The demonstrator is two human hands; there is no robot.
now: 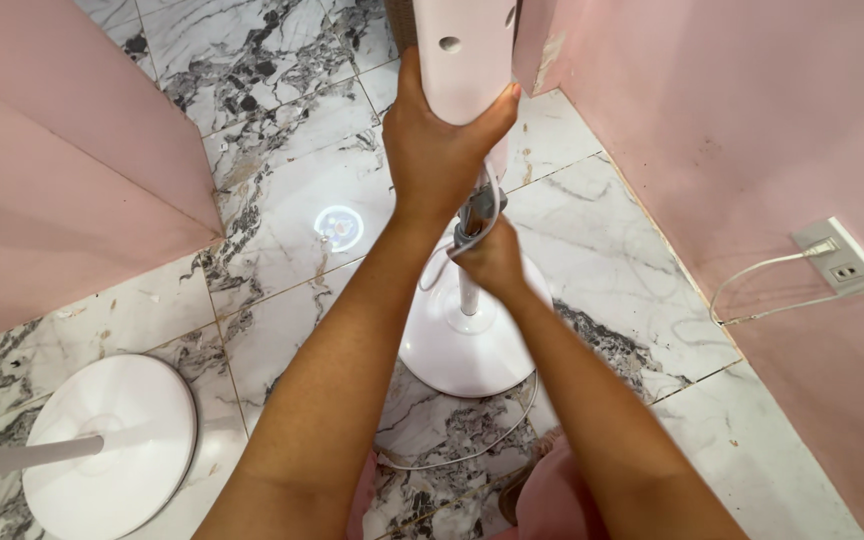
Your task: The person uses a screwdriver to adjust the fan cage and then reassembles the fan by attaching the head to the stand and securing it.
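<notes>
A second white fan base (112, 440) sits far left on the marble floor (292, 200); my left hand (437, 150) clasps the white fan column (467, 50), my right hand (492, 262) pinches the pole (468, 292) and cord above the round base (472, 350)

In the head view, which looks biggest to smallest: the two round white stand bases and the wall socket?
1. Base at lower left, though partly cut off and nearer the camera.
2. Base under the hands, looking nearly alike, so their order is unsure.
3. Wall socket, clearly smallest.
</notes>
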